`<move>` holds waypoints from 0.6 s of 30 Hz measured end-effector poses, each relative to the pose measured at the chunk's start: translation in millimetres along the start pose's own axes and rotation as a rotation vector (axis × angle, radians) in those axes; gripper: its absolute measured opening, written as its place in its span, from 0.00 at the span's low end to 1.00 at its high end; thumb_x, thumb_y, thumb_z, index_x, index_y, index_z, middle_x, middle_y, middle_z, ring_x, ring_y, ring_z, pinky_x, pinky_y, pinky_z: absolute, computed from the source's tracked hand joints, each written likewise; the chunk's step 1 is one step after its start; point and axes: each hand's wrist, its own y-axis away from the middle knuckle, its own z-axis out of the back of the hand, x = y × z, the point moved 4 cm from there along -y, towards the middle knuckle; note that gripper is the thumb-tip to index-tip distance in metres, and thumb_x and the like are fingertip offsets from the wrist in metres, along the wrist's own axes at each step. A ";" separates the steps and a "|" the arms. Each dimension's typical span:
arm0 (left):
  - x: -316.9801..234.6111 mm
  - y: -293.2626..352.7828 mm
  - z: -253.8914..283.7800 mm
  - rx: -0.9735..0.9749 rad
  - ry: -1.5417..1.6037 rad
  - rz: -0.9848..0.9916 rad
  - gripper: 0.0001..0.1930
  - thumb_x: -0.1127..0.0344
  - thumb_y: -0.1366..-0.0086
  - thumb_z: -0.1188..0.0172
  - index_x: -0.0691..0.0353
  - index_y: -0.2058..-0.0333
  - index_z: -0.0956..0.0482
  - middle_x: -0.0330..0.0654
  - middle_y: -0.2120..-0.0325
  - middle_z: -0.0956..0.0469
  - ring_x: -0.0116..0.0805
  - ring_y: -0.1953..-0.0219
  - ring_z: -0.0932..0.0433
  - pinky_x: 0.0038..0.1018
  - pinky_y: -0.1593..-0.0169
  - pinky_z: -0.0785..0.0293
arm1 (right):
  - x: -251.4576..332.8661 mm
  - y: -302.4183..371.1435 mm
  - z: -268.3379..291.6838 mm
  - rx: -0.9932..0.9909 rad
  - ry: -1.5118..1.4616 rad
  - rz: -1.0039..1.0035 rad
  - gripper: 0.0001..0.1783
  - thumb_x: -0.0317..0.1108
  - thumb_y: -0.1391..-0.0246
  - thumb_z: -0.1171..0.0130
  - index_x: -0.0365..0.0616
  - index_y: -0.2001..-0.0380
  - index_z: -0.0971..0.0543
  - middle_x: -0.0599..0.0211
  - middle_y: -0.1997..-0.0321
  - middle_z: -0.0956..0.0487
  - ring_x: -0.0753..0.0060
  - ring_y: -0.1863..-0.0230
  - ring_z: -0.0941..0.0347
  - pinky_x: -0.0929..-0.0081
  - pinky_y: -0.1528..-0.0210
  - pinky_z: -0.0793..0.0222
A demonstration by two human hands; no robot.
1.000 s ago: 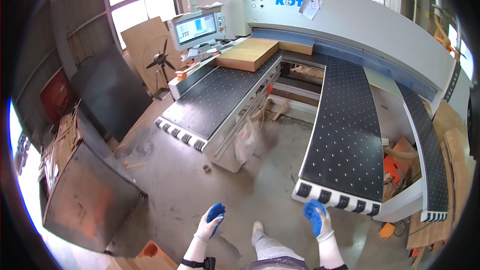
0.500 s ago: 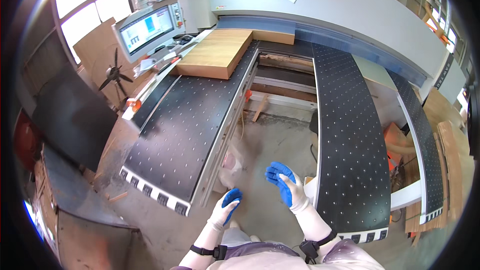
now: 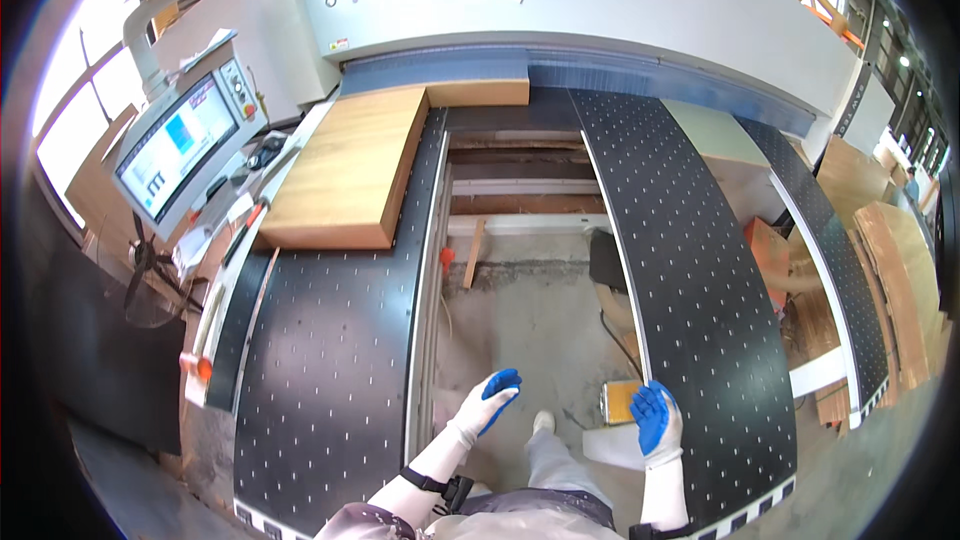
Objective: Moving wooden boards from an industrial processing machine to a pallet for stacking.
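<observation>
Both of my hands wear white gloves with blue palms, and neither holds anything. My left hand [image 3: 490, 402] is in the gap between two black tables, its fingers loosely stretched and the palm facing inward. Beside the inner edge of the right black table [image 3: 705, 330] is my right hand [image 3: 657, 425], fingers loosely bent and apart; whether it touches that edge I cannot tell. The left black table [image 3: 325, 340], dotted with small light points, carries a thick stack of wood-coloured panels [image 3: 345, 165] at its far end. Another wood-coloured piece [image 3: 480, 92] lies against the blue strip curtain.
A large white machine [image 3: 600, 0] spans the back. At left stand a monitor [image 3: 180, 155] and a black fan [image 3: 150, 265]. A yellow-topped box [image 3: 622, 402] is low beside the right table. Wooden boards [image 3: 890, 280] lean at far right; a wood strip [image 3: 474, 253] lies in the gap.
I have moved forward into the gap between the tables, so the panels and machine appear nearer. My right hand has come lower, to the right table's edge. Both hands stay without anything in them.
</observation>
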 end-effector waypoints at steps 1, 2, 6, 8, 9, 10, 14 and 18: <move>-2.0 -18.1 5.9 -0.007 -0.004 0.014 0.26 0.66 0.34 0.41 0.69 0.40 0.34 0.45 0.44 0.28 0.33 0.42 0.31 0.28 0.37 0.36 | -0.6 -19.1 -0.4 -0.007 -0.017 -0.005 0.26 0.50 0.39 0.49 0.45 0.44 0.28 0.61 0.50 0.25 0.63 0.50 0.28 0.63 0.44 0.33; -6.4 -36.5 13.9 -0.020 0.039 0.000 0.26 0.64 0.34 0.40 0.68 0.41 0.33 0.45 0.46 0.27 0.32 0.42 0.30 0.28 0.37 0.36 | -3.0 -42.5 -3.7 -0.036 -0.059 -0.018 0.24 0.47 0.39 0.48 0.44 0.45 0.28 0.60 0.51 0.23 0.64 0.52 0.26 0.63 0.48 0.30; -25.1 -116.0 31.5 -0.146 -0.211 -0.015 0.25 0.60 0.34 0.40 0.67 0.42 0.31 0.44 0.47 0.25 0.31 0.44 0.28 0.27 0.38 0.35 | -14.0 -142.5 -0.2 -0.026 -0.133 -0.171 0.24 0.49 0.38 0.52 0.47 0.45 0.28 0.66 0.51 0.24 0.64 0.50 0.29 0.64 0.45 0.35; -36.3 -141.5 53.2 -0.251 -0.093 -0.032 0.25 0.60 0.34 0.40 0.67 0.42 0.31 0.44 0.48 0.25 0.31 0.44 0.28 0.27 0.39 0.35 | -15.6 -190.3 -30.6 -0.001 -0.063 -0.218 0.21 0.50 0.38 0.51 0.51 0.48 0.26 0.68 0.53 0.24 0.65 0.53 0.28 0.63 0.46 0.33; -52.6 -152.6 63.2 -0.293 -0.038 -0.096 0.26 0.60 0.34 0.40 0.66 0.41 0.32 0.44 0.47 0.25 0.31 0.45 0.28 0.28 0.40 0.34 | -12.0 -208.0 -56.6 0.008 -0.015 -0.233 0.20 0.51 0.39 0.51 0.53 0.51 0.25 0.69 0.54 0.23 0.67 0.55 0.27 0.63 0.47 0.32; -66.4 -160.8 71.1 -0.323 0.017 -0.157 0.26 0.61 0.33 0.41 0.65 0.40 0.34 0.45 0.47 0.25 0.32 0.45 0.27 0.28 0.41 0.33 | -13.7 -227.1 -79.7 0.044 0.006 -0.259 0.20 0.51 0.39 0.51 0.53 0.51 0.25 0.69 0.54 0.23 0.67 0.55 0.27 0.63 0.47 0.32; -108.0 -165.1 135.4 -0.675 0.295 -0.326 0.22 0.65 0.33 0.42 0.64 0.43 0.32 0.44 0.51 0.24 0.34 0.51 0.23 0.29 0.46 0.28 | -23.6 -297.3 -169.7 0.305 0.139 -0.362 0.22 0.51 0.39 0.51 0.51 0.49 0.26 0.66 0.54 0.23 0.65 0.54 0.27 0.61 0.47 0.32; -111.4 -151.4 208.6 -0.976 0.563 -0.475 0.17 0.67 0.33 0.43 0.61 0.46 0.29 0.45 0.55 0.23 0.36 0.57 0.22 0.29 0.57 0.24 | -30.6 -349.5 -262.8 0.457 0.223 -0.383 0.24 0.50 0.39 0.50 0.48 0.47 0.27 0.61 0.52 0.24 0.62 0.52 0.28 0.60 0.46 0.33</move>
